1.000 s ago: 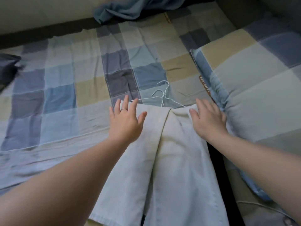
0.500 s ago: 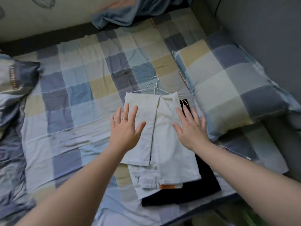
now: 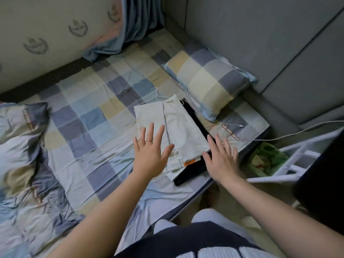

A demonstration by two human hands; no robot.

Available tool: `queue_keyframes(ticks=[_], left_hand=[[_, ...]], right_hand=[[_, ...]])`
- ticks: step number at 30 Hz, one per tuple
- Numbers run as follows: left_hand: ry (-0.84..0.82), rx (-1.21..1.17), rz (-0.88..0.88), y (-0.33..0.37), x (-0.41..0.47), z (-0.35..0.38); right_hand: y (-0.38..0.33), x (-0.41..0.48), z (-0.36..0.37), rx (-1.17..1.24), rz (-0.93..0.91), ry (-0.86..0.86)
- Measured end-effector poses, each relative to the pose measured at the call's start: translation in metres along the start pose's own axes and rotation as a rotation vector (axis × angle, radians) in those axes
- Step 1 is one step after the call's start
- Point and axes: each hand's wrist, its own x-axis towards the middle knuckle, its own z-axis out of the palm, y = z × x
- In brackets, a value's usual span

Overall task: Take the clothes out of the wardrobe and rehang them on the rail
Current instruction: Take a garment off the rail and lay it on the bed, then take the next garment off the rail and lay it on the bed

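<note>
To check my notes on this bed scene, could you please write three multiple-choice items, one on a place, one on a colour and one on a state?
1. Where do the wire hangers lie? A) hung on a rail B) at the far end of the white trousers C) in a drawer
2. What colour is the garment under the white trousers? A) red B) black C) yellow
3. How are the left hand and right hand? A) both fists B) one grips a hanger C) both open, fingers spread
Answers: 1 B, hooks poke out past the trousers' far edge; 2 B, dark cloth shows beside them; 3 C, fingers are straight, holding nothing.
</note>
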Motion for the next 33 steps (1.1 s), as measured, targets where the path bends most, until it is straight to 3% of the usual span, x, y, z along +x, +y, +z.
queue_keyframes(ticks=[12,21,33], left_hand=[[-0.168,0.200,0.493,0.121,-0.070,0.035],[-0.212,0.233,0.951,0.308,-0.159,0.084],[-0.204,-0.019,1.657,0.570,-0.405,0.151]], right_hand=[[0.091,-0.157,-0.016,0.059,0.345,0.226],[0.210,-0.328,-0.047,0.071,0.697,0.441],[0.355,-0.650,-0.084,-0.120,1.122,0.763]])
